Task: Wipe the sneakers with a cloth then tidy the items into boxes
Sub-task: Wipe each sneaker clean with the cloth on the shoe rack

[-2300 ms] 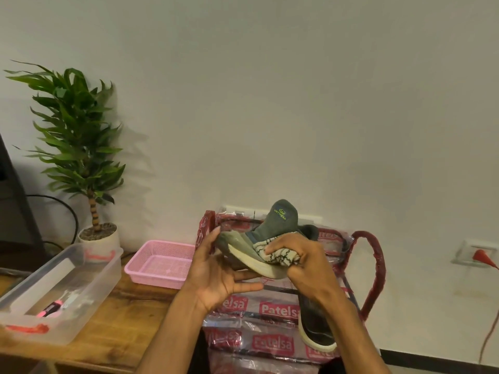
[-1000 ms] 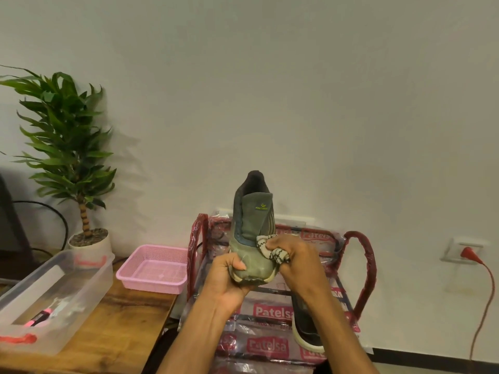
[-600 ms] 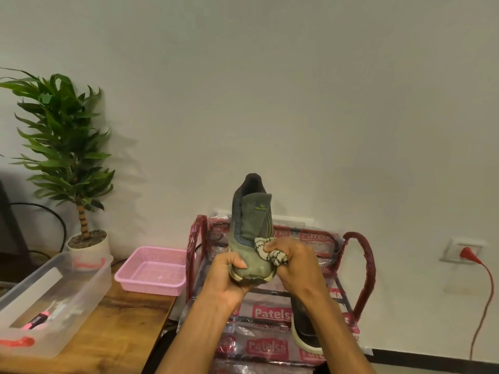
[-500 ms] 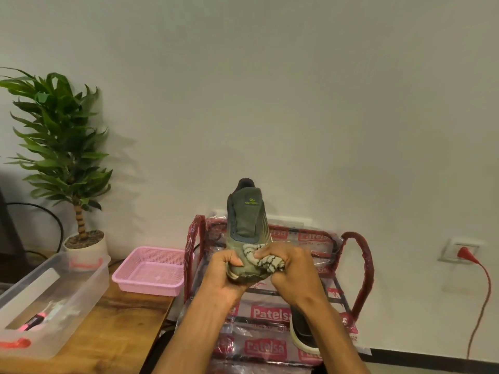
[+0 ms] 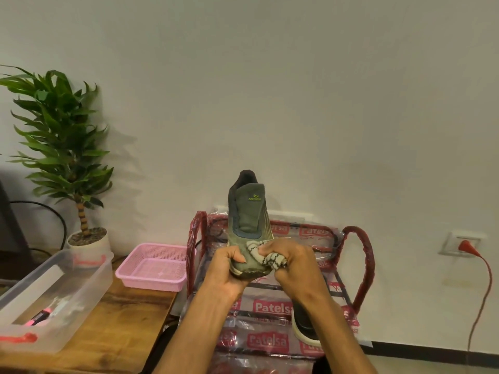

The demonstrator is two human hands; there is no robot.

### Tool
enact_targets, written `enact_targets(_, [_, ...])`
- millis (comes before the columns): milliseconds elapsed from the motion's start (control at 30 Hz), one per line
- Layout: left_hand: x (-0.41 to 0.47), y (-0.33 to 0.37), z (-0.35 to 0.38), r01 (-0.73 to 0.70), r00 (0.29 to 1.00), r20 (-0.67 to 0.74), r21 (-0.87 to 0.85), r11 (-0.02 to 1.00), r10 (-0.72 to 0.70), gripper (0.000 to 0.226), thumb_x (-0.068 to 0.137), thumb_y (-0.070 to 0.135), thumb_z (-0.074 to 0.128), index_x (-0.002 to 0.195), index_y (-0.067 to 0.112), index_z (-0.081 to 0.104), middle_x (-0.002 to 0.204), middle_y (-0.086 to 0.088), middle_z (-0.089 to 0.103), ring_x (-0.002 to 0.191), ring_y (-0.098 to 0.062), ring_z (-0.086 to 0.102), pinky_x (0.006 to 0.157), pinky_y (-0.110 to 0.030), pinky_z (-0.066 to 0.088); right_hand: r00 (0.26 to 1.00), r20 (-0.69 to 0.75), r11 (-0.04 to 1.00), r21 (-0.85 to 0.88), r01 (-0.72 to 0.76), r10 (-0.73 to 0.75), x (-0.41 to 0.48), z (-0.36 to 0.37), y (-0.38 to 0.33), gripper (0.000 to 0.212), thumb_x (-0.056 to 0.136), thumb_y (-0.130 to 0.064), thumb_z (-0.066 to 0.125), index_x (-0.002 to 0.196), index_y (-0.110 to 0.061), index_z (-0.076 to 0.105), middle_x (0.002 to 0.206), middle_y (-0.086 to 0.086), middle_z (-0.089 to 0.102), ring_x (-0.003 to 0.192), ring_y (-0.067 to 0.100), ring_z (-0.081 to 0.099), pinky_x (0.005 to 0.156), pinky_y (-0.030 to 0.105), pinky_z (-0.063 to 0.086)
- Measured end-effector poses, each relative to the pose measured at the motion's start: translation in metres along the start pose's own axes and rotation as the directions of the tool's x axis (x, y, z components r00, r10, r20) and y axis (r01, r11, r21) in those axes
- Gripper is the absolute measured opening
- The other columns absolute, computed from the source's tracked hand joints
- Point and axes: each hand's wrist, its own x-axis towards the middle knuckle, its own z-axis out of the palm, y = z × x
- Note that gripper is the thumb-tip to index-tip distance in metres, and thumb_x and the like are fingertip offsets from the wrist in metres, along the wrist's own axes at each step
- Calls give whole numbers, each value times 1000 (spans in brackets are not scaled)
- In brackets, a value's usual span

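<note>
A grey-green sneaker (image 5: 248,215) stands upright in the air, heel up and toe towards me. My left hand (image 5: 228,268) grips its toe from the left. A bunched white cloth with dark stripes (image 5: 266,259) is pressed against the right side of the toe by my right hand (image 5: 293,261), whose fingers curl round it. The second sneaker (image 5: 305,326) lies on the red shoe rack (image 5: 360,263) below, partly hidden by my right forearm.
A wooden table (image 5: 113,325) at the left carries a clear plastic box (image 5: 54,292) with a pink marker inside, a pink mesh basket (image 5: 155,267) and a potted plant (image 5: 67,147). A red plug and cable (image 5: 468,249) hang on the wall at the right.
The sneaker went from lying sideways to standing heel-up. My right hand with the cloth slid down its upper to the toe. The view shifted slightly.
</note>
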Motion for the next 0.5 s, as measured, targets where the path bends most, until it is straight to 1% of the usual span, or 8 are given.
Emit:
enact_targets(67, [0,-3,1,-11,1000,-23,22,1000,12,44,52,-3,37,91,-3,58,86,-17,62,80,-36,57,78,-51,51,997,-44,995,-79,-60,57,4,4,9,37,70,10,67,93,-18,75,100,-3,72,93,14,65,78,32,55])
enact_targets(133, [1,-5,1,-7,999,-51,16,1000,8,42,52,-2,37,89,-2,57,85,-17,60,78,-35,56,77,-48,50,995,-74,996,-58,-74,69,0,6,8,37,69,11,65,90,-17,75,97,-7,71,90,8,64,77,32,55])
enact_targets(167, [2,-4,0,-1,998,-66,3,1000,1,38,52,-2,37,85,-1,56,83,-17,60,76,-34,56,76,-46,51,996,-77,998,-19,-51,50,-5,6,3,39,66,11,63,90,-18,75,96,-12,70,90,1,63,79,28,55])
enact_targets(233, [4,-2,-2,26,997,-67,-26,999,-28,32,53,-2,36,78,1,55,78,-15,60,73,-32,56,70,-42,53,997,-60,998,49,42,-39,-16,3,-6,47,59,11,57,90,-19,76,95,-18,68,95,-5,61,84,13,48])
enact_targets(300, [4,-1,-4,29,998,-51,-54,998,-32,34,54,-3,35,81,0,55,80,-16,62,76,-33,58,72,-43,53,993,-44,993,49,110,-108,-19,2,-3,50,57,11,58,92,-20,75,98,-15,70,100,-4,61,88,9,44])
enact_targets(400, [2,-5,-2,-1,1000,-19,-45,999,0,46,54,-4,36,94,-5,59,90,-22,63,87,-40,58,81,-53,51,997,-55,995,-88,45,-50,-8,5,15,42,65,11,66,93,-19,74,100,-6,71,95,9,64,82,26,54])
enact_targets(433, [1,-6,-2,-7,1000,-16,-32,999,7,48,53,-3,36,96,-5,59,90,-21,63,86,-40,58,79,-53,52,997,-75,990,-138,15,-25,-6,6,16,38,68,11,67,92,-18,74,97,-4,72,92,13,64,79,28,54])
enact_targets(500, [3,-6,-2,-15,1000,-23,-28,1000,14,46,54,-3,36,94,-4,59,85,-19,64,81,-38,59,70,-48,56,993,-112,990,-138,20,-36,-7,8,9,37,66,12,65,88,-16,73,94,-2,72,88,14,64,76,27,54])
